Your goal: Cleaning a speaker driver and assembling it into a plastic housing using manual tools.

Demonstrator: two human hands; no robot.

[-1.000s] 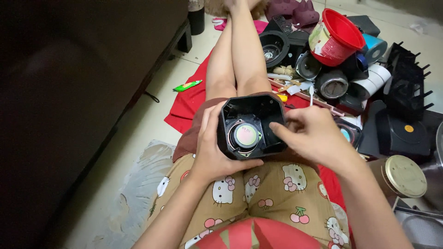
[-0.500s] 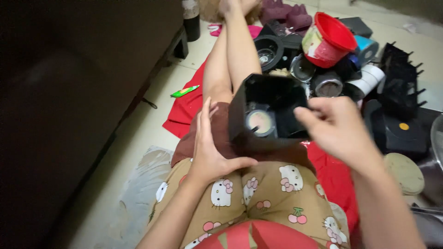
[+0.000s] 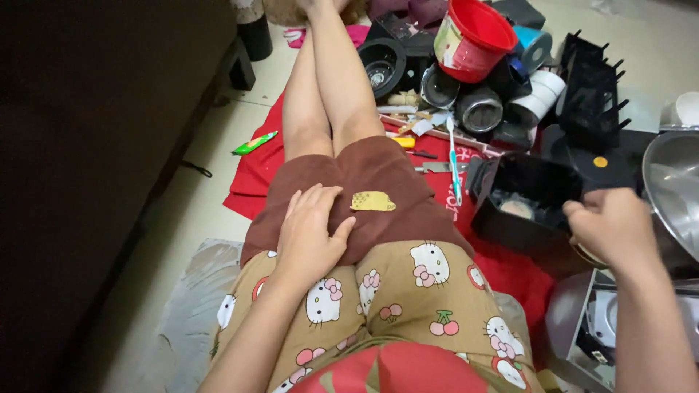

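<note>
My right hand grips the rim of a black boxy housing with a pale round part inside. The housing rests on the red mat to the right of my lap. My left hand lies flat and empty on a brown cloth spread over my thighs, fingers apart. A small yellowish pad lies on that cloth just right of my fingertips. My bare legs stretch away up the frame.
A red bucket, black speaker-like parts, metal cans and a black rack crowd the floor beyond my knees. A toothbrush and a green tube lie nearby. A steel bowl sits at right; dark furniture lines the left.
The black housing has gone from my lap, held in both hands, out to the right onto the red mat. My left hand has let go and settled on the brown cloth.
</note>
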